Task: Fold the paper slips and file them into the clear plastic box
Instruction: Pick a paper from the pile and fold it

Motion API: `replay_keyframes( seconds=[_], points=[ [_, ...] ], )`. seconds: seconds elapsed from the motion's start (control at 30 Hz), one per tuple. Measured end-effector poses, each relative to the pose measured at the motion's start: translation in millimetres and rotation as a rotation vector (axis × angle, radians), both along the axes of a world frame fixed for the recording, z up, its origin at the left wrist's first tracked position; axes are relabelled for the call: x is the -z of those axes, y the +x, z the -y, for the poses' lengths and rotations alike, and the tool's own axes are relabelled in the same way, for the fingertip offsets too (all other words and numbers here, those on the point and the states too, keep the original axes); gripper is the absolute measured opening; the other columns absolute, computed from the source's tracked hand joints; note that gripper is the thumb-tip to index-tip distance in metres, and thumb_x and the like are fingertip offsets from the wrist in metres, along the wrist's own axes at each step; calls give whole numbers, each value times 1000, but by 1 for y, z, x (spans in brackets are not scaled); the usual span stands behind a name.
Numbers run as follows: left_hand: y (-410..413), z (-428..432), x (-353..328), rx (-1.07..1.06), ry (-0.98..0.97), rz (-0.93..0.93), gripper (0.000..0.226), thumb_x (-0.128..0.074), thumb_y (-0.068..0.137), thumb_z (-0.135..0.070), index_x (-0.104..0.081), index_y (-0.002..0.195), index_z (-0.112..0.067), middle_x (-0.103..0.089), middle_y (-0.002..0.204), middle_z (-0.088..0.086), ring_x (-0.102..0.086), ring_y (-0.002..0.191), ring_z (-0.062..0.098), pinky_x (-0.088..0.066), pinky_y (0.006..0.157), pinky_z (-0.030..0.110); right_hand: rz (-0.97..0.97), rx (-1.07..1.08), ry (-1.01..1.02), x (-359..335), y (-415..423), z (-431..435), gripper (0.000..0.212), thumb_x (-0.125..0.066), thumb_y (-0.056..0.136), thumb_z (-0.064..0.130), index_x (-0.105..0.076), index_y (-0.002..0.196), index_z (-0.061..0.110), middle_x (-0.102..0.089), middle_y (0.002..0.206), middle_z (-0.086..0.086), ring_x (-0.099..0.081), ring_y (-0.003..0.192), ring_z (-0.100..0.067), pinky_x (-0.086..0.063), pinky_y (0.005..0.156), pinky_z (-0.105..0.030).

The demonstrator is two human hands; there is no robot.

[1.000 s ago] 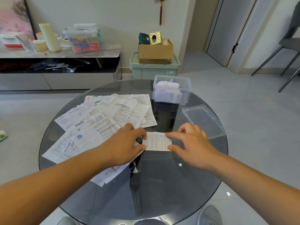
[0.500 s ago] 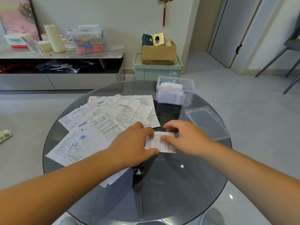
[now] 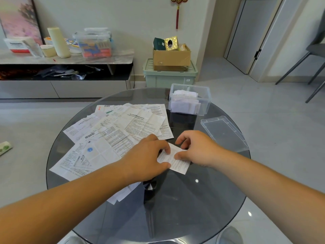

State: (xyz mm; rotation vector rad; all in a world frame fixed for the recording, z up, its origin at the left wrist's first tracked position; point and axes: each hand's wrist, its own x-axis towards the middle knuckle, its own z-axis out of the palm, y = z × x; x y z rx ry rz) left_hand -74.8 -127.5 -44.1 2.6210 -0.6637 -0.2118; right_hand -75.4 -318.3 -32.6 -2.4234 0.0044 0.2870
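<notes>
A small folded paper slip (image 3: pixel 177 163) lies on the round glass table (image 3: pixel 175 208) between my hands. My left hand (image 3: pixel 147 158) covers its left edge, pinching it between thumb and fingers. My right hand (image 3: pixel 198 148) holds its right side, thumb on top and fingers curled over the far edge. A spread of unfolded printed slips (image 3: pixel 116 136) lies to the left. The clear plastic box (image 3: pixel 190 99) stands at the table's far side with several folded slips inside.
The box's clear lid (image 3: pixel 223 132) lies flat near the right rim of the table. Beyond the table are a green bin with a cardboard box (image 3: pixel 170 67), a low cabinet (image 3: pixel 66 73) and chair legs (image 3: pixel 307 67) at the right.
Both hands have closed in on the slip. The right hand slid left over it, and the slip now lies slightly turned and looks narrower.
</notes>
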Motion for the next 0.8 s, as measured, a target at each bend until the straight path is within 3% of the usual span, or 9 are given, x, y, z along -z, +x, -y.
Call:
replay_keyframes(
  seconds=[0.1,0.2,0.3,0.4,0.57,0.7,0.8],
  points=[
    [2,2,-1,-62,-108,-45,38,-75,84,-45,-49,110,-36,-53,117,-12,-57,104,10,-55,88,26,-43,52,182,-3,-3,3,41,-86,77,17,-60,107,28,-73,90,-1,-72,77,-14,-58,64,-27],
    [4,4,-7,-161,-356,-197,50,-79,84,-35,-41,117,-34,-61,111,-13,-65,96,8,-59,77,23,-43,84,340,-5,-6,7,37,-85,78,10,-63,105,24,-76,81,-1,-74,75,-14,-61,73,-33],
    [7,5,-14,-177,-515,-306,50,-79,86,-23,-48,125,-32,-71,95,-7,-73,83,9,-61,76,27,-41,68,407,-6,-11,10,34,-85,78,11,-66,105,21,-75,75,1,-74,75,-13,-59,75,-30],
    [8,5,-16,-174,-517,-299,34,-76,88,-17,-61,116,-30,-73,84,-4,-73,79,9,-62,78,34,-47,59,393,-3,-13,13,29,-84,79,14,-68,103,19,-76,78,1,-75,78,-14,-60,76,-33],
    [11,4,-13,-190,-507,-308,25,-72,91,-16,-64,110,-29,-72,89,2,-73,77,8,-62,75,30,-77,44,378,-1,-21,22,10,-75,89,15,-68,96,16,-77,90,0,-75,82,-16,-57,63,-27],
    [8,6,-13,-118,-483,-260,21,-71,91,-17,-64,104,-32,-70,93,-7,-71,82,5,-61,77,26,72,44,393,3,-21,26,3,-73,90,16,-71,88,18,-74,85,-5,-71,81,-27,-61,74,-42],
    [6,9,-15,-5,-482,-165,17,-70,91,-19,-67,98,-33,-67,97,-14,-65,94,3,-58,87,28,221,-56,337,1,-23,25,9,-72,91,20,-73,86,27,-71,84,6,-66,80,-13,-56,75,-31]
  ],
)
